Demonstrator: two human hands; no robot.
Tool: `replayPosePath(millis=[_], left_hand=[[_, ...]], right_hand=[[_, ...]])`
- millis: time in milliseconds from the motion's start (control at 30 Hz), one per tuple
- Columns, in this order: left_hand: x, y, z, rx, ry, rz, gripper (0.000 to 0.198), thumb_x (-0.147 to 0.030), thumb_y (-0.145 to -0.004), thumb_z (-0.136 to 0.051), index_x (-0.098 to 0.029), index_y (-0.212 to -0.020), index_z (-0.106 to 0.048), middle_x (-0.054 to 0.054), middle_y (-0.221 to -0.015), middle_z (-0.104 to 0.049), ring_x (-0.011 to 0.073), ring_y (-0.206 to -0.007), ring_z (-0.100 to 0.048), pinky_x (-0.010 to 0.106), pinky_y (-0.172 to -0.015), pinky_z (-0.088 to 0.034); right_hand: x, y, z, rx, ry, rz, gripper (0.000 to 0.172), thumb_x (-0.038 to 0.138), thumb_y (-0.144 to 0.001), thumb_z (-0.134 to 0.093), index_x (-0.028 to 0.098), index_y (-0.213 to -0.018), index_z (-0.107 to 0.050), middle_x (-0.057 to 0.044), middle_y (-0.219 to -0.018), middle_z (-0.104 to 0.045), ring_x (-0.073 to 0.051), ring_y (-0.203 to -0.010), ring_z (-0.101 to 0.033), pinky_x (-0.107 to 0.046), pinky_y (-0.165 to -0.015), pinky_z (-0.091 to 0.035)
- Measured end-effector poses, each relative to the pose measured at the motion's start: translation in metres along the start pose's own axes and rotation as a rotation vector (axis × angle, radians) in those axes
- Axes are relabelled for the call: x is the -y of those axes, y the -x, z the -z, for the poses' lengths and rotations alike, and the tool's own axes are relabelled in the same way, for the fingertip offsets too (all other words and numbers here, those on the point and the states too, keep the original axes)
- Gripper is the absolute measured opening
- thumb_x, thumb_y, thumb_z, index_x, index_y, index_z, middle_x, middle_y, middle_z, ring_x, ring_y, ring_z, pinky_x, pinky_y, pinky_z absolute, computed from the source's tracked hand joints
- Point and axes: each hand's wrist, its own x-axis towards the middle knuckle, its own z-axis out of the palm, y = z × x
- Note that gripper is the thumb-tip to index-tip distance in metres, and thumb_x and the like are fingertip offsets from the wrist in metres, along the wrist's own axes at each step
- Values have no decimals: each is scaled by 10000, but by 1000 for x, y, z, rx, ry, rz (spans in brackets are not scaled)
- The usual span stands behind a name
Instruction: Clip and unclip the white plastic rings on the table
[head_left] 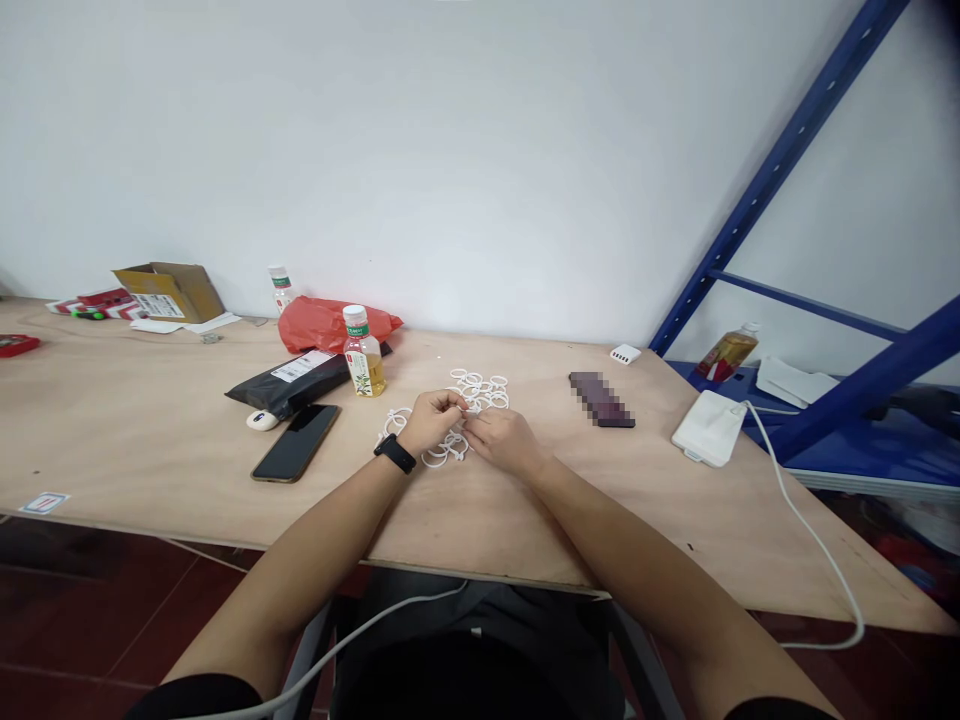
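Observation:
My left hand (433, 422), with a black watch (395, 453) on its wrist, is closed in a pinch just above the table. Its fingertips meet those of my right hand (504, 438), which is closed too. A small white piece shows between them and looks like part of a white plastic ring; the fingers hide most of it. Around and behind both hands lie several more white plastic rings (499, 381), some with a small eyelet. A few white rings (433, 461) lie in front of my hands, and others rest left of my left wrist.
To the left are a phone (296, 443), a white earbud case (261, 420), a black parcel (300, 385), a drink bottle (364, 355), a red bag (322, 322) and a cardboard box (176, 292). A blurred dark object (600, 398) and a corded white power bank (707, 428) lie right, near a blue rack (750, 210).

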Motion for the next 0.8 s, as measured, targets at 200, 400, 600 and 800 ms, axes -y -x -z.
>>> replayPosePath(millis=[200, 400, 600, 800], left_hand=[[-3, 0, 0, -12, -13, 3, 160, -142, -639, -469, -150, -600, -624, 8, -613, -630, 124, -614, -562, 237, -616, -453], [-5, -1, 0, 7, -67, -45, 191, -130, -670, -419, -153, -644, -607, 5, -637, -605, 125, -637, -539, 240, -634, -439], [-1, -1, 1, -25, -94, -83, 175, -113, -708, -395, -165, -668, -557, 0, -647, -586, 124, -644, -545, 237, -637, -451], [5, -3, 13, -64, -311, -62, 247, -139, -768, -412, -166, -877, -633, -4, -666, -629, 140, -650, -580, 249, -637, -447]], right_hand=[[0, 0, 2, -15, -7, -37, 293, 316, -995, -432, 179, -893, -671, -71, -747, -655, -169, -732, -573, -277, -683, -385], [2, 0, 1, -32, -49, -45, 269, 283, -992, -428, 190, -945, -676, -70, -800, -689, -170, -772, -601, -272, -712, -407], [4, 1, -1, 7, -134, 3, 251, 300, -973, -454, 214, -1055, -675, -68, -810, -688, -182, -784, -619, -277, -713, -423], [0, 4, 0, -45, -286, -23, 287, 276, -955, -467, 230, -1179, -640, -61, -875, -710, -173, -795, -634, -277, -744, -456]])
